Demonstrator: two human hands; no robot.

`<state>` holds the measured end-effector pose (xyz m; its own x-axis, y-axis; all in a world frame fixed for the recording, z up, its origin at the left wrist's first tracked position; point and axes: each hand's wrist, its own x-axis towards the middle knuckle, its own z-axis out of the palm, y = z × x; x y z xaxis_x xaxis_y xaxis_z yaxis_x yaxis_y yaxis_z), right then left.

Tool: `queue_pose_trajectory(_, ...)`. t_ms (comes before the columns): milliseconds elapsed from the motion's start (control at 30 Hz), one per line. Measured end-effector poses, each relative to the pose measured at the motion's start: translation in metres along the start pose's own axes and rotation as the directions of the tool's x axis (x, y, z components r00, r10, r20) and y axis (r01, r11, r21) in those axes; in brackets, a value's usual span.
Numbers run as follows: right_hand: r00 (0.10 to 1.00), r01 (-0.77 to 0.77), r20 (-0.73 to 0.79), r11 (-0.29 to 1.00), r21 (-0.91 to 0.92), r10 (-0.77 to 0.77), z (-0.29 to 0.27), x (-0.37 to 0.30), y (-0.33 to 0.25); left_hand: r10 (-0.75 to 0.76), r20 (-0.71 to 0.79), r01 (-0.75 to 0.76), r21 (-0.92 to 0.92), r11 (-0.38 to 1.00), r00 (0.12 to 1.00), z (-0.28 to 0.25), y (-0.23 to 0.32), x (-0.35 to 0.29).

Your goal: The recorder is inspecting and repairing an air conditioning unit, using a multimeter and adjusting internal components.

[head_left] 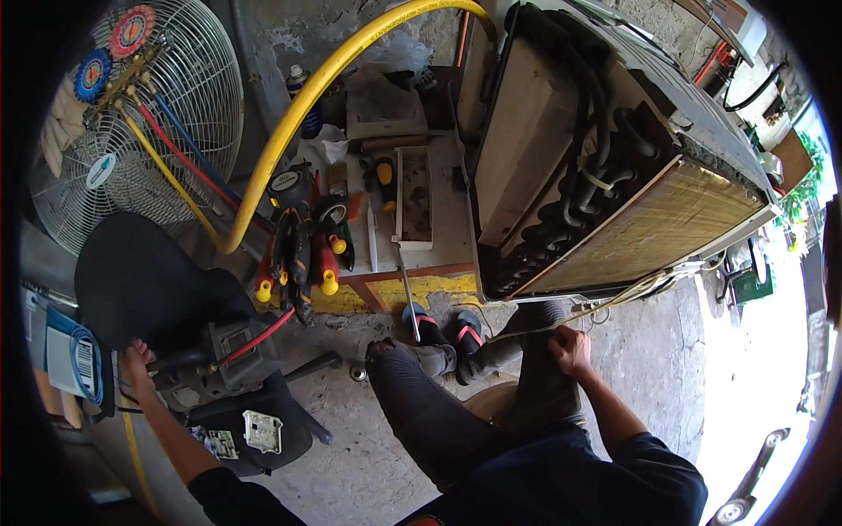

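At the far left, my left hand (137, 361) reaches to the end of a dark grey motor-like pump (237, 355) on a black chair. Its fingers are bent together there; what they grip, if anything, is too small to tell. A red hose (256, 338) runs from the pump's fitting. My right hand (572, 351) rests on my right knee with its fingers curled in, nothing showing in them. Just above it, a thin beige cable (605, 300) passes along the lower edge of an opened air conditioner unit (614, 202) with dark coiled tubes and dusty fins.
A thick yellow hose (324, 83) arches across the middle. Gauges (132, 31) with coloured hoses hang by a fan (140, 114). Pliers (289, 250), a screwdriver (385, 180) and a white tray (430, 230) lie on the low table (447, 254). Circuit boards (262, 432) sit on the chair.
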<state>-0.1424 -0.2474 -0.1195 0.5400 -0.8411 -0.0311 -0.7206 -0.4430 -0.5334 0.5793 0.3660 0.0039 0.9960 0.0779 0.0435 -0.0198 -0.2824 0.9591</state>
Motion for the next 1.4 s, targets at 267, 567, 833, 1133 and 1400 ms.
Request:
queue_pose_trajectory(267, 1.0, 0.016, -0.018, 1.0, -0.007, -0.016, -0.004, 0.001, -0.008, 0.155, -0.02, -0.153, 0.055, 0.987, 0.988, 0.005, -0.009, -0.022)
queue_pose_trajectory(567, 0.998, 0.002, -0.057, 1.0, -0.018, -0.003, -0.003, -0.001, -0.001, 0.276, 0.073, -0.286, 0.23, 0.93, 0.958, 0.025, 0.033, -0.041)
queue_pose_trajectory(833, 0.997, 0.018, -0.078, 0.999, 0.047, -0.014, 0.0, 0.003, -0.013, 0.256, -0.086, -0.191, 0.453, 0.871, 0.963, 0.012, 0.042, -0.035)
queue_pose_trajectory(1133, 0.994, 0.069, -0.097, 0.99, 0.119, -0.057, 0.001, 0.008, -0.026, 0.235, -0.269, 0.016, 0.688, 0.726, 0.934, 0.01, 0.039, -0.02)
queue_pose_trajectory(1400, 0.995, 0.092, -0.043, 0.987, 0.134, -0.087, 0.01, 0.012, -0.009, 0.55, 0.027, -0.401, 0.715, 0.573, 0.835, 0.034, 0.055, -0.052)
